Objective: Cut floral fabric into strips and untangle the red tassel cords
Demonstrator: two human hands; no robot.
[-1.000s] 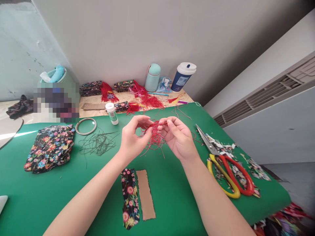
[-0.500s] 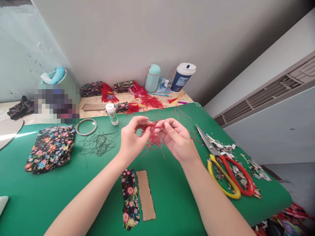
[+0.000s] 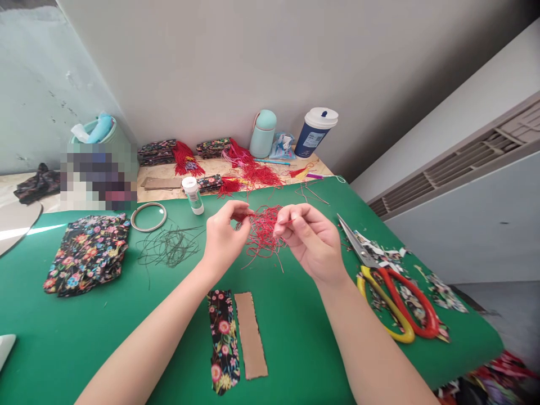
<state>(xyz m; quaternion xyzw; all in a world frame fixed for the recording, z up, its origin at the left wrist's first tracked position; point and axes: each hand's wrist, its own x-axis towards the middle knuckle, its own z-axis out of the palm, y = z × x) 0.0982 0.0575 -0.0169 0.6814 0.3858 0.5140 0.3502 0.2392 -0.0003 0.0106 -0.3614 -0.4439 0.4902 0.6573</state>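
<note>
Over a tangled heap of red cords (image 3: 266, 232), my left hand (image 3: 228, 236) pinches a red cord between thumb and fingers. My right hand (image 3: 310, 239) also pinches a thin red cord at the heap's right side. Whether both hold the same strand I cannot tell. Below them lie a black floral fabric strip (image 3: 223, 340) and a brown card strip (image 3: 252, 336), side by side. A looser tangle of dark green cords (image 3: 171, 246) rests left of my left hand.
Large scissors (image 3: 379, 275) with red and yellow handles lie at right among fabric scraps (image 3: 445, 292). Folded floral fabric (image 3: 88, 253), a hoop (image 3: 148, 217) and a glue stick (image 3: 193, 195) are at left. Behind stand a thermos (image 3: 264, 135), a paper cup (image 3: 315, 134) and red tassels (image 3: 185, 159).
My hands have moved apart above the red cords, the right one going rightward and the left one slightly left. Each keeps its pinch, and more of the heap shows between them.
</note>
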